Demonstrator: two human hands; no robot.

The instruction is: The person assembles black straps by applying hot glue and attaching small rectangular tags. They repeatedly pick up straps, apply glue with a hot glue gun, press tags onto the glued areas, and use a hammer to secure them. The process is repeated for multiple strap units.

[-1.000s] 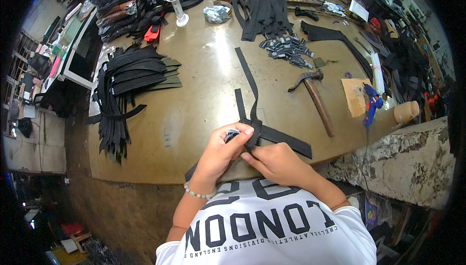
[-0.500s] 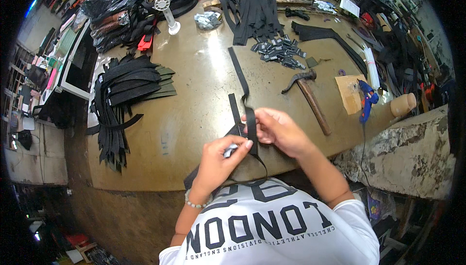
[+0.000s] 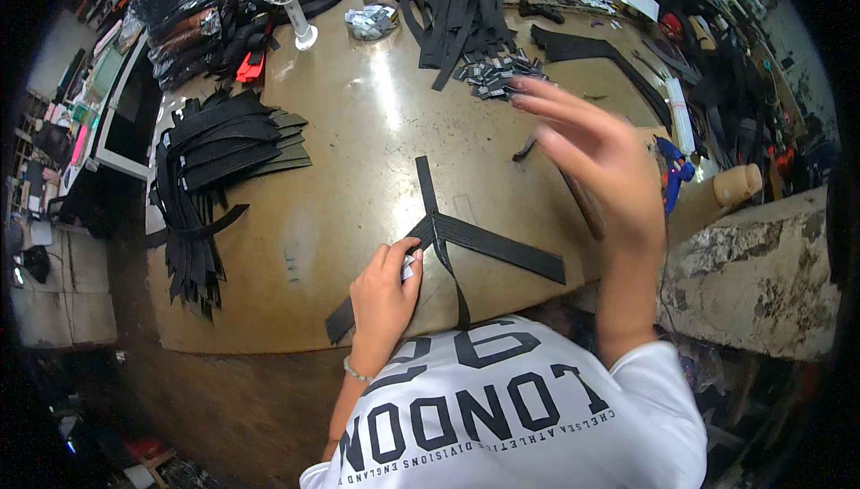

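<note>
Near the table's front edge lies a black webbing strap piece (image 3: 502,245) whose arms spread from one joint: a narrow end toward the far side, a wide arm to the right, and another to the lower left beneath my hand. A thin black strip (image 3: 455,285) hangs from the joint toward my shirt. My left hand (image 3: 383,292) rests on the lower-left arm, with a small grey-white tag (image 3: 408,267) between thumb and index finger. Smeared by motion, my right hand (image 3: 591,149) is raised, fingers stretched out and apart, near a pile of small dark grey tags (image 3: 491,77).
A hammer (image 3: 582,198) lies partly behind my right hand. Blue glue gun (image 3: 674,171) and a tan roll (image 3: 736,184) are at right. Strap bundles lie at left (image 3: 228,144) and far middle (image 3: 452,10). A white fan (image 3: 294,10) stands behind, beside a clear bag (image 3: 370,21).
My right hand has let go of the black strap and swung up and right toward the tag pile. The strap's wide right arm now lies exposed. My left hand stays at the joint.
</note>
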